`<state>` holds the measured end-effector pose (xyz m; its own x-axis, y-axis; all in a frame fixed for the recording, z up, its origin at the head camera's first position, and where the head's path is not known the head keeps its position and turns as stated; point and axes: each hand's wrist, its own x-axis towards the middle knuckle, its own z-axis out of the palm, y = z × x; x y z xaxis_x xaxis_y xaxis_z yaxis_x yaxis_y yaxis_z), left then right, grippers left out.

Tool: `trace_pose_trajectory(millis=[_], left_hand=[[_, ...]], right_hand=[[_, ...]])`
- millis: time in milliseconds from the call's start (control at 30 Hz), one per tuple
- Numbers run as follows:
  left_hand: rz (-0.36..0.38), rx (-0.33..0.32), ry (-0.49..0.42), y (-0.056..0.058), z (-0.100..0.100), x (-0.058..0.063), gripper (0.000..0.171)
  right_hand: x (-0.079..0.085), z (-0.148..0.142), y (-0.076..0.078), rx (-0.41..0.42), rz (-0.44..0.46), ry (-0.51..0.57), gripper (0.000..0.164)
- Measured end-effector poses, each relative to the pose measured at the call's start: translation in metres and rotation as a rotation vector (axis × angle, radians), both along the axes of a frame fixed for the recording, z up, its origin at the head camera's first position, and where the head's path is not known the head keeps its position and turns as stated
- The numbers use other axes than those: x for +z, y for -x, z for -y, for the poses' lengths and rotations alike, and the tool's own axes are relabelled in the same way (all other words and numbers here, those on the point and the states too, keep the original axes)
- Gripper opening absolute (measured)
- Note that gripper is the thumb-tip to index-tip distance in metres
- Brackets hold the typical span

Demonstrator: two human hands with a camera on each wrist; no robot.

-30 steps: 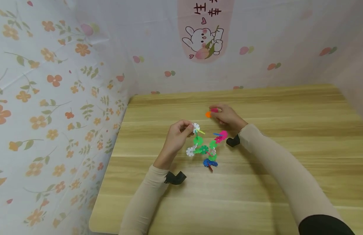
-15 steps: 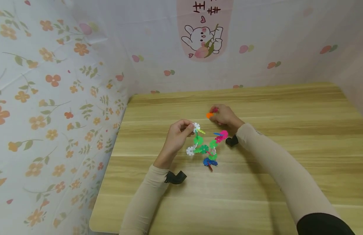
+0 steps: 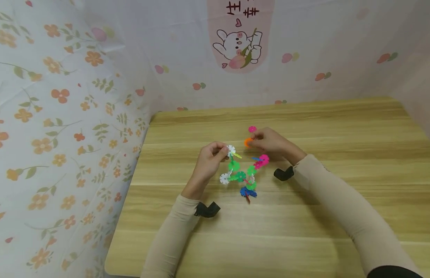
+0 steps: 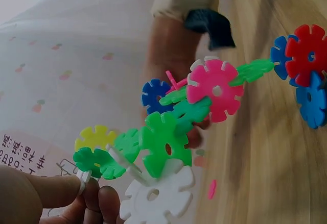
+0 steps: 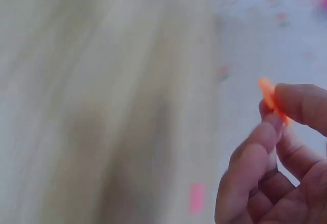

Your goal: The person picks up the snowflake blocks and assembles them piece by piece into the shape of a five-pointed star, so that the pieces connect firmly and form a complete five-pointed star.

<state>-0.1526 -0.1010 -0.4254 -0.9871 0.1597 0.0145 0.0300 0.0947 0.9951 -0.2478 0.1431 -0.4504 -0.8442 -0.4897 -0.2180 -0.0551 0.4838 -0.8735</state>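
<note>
My left hand pinches a white notched plastic disc at the end of a chain of interlocking snowflake discs. Along that chain sit green, white, yellow, pink, blue and red discs, slotted together at angles. Between thumb and fingertips, my right hand holds a loose orange snowflake disc, seen nearly edge-on in the right wrist view. Just beyond that hand, a single pink disc lies on the table.
The wooden table runs back to a printed cloth behind it. Another floral cloth hangs along the left side. A black wrist attachment sticks out from each sleeve.
My right hand has drawn back from the pink disc with the orange disc in its fingertips, leaving the pink one in view on the table. My left hand keeps its hold.
</note>
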Motion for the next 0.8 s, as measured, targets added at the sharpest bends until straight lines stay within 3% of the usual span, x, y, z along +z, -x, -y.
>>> trace_pose_trajectory(millis=[133,333,500,800], left_hand=[[0.0,0.01,-0.007,0.001,0.0,0.003,0.017],[-0.033,0.036,-0.027,0.003,0.0,0.005,0.016],[-0.053,0.05,-0.061,0.002,-0.001,0.008,0.015],[-0.061,0.073,-0.084,0.0,-0.005,0.012,0.016]], right_hand=[[0.029,-0.002,-0.022,0.041,-0.068,0.109,0.021],[0.055,-0.002,-0.046,0.152,-0.191,0.092,0.011],[0.06,0.002,-0.054,0.194,-0.225,0.092,0.005],[0.064,0.009,-0.061,0.134,-0.294,0.037,0.009]])
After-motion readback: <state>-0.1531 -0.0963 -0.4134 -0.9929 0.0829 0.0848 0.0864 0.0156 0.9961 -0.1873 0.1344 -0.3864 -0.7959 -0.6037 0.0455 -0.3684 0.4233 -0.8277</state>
